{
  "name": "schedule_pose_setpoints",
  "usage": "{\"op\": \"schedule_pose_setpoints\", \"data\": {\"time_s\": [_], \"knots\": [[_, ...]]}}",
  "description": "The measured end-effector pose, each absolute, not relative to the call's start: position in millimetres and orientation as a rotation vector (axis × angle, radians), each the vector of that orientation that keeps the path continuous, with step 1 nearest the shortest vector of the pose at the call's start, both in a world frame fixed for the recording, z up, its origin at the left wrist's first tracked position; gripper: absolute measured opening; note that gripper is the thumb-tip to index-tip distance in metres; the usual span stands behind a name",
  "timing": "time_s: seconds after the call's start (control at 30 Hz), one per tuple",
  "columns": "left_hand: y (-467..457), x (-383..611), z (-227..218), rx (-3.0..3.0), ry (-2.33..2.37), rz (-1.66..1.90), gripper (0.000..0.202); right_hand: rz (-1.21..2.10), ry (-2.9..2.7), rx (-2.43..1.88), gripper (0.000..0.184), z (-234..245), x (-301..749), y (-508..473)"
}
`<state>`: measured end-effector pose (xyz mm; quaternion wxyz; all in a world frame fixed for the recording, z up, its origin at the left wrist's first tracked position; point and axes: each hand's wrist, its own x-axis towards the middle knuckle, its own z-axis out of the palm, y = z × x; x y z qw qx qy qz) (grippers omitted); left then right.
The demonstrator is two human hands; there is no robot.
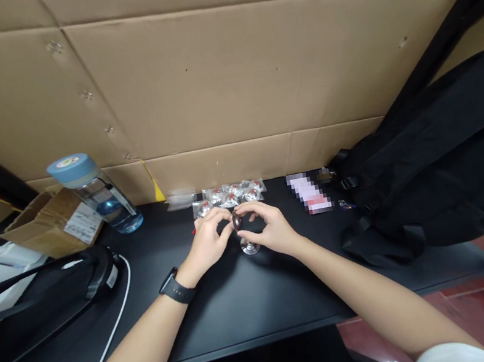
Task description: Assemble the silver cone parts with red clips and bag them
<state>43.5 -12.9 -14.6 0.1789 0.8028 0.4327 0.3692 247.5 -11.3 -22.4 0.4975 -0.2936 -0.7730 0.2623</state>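
At the middle of the black surface [245, 305], a small dark ring [236, 221], possibly rubber, is pinched between the curled fingertips of the left hand [208, 243] and the right hand [269, 229]. A shiny round metal piece [250, 247] is seen just beneath it. Small clear packets [230, 195] are laid along the far edge, and a water bottle [99, 194] stands towards the far left corner.

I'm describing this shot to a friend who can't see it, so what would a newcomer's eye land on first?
First, the two hands meeting mid-desk: the left hand and right hand pinch a small dark ring between their fingers, just above a shiny round piece on the black desk. Next, the blue-capped water bottle at back left and the big black bag slumped on the right.
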Motion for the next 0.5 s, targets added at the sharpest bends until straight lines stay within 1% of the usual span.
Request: {"op": "schedule_pose_setpoints", "data": {"time_s": [0.1, 0.23, 0.5], "knots": [[-16.4, 47.7, -14.8, 2.253, 1.248, 1.091, 0.011, 0.664, -1.838, -0.731, 0.038, -21.6, 247.7, -13.1], [-18.8, 49.3, -14.4, 2.21, 1.337, 1.145, 0.011, 0.708, -1.845, -0.731, 0.041, -22.9, 247.2, -13.7], [-19.4, 51.6, -15.8, 2.11, 1.242, 1.217, 0.012, 0.741, -1.747, -0.724, 0.037, -29.0, 243.8, -14.6]]}}
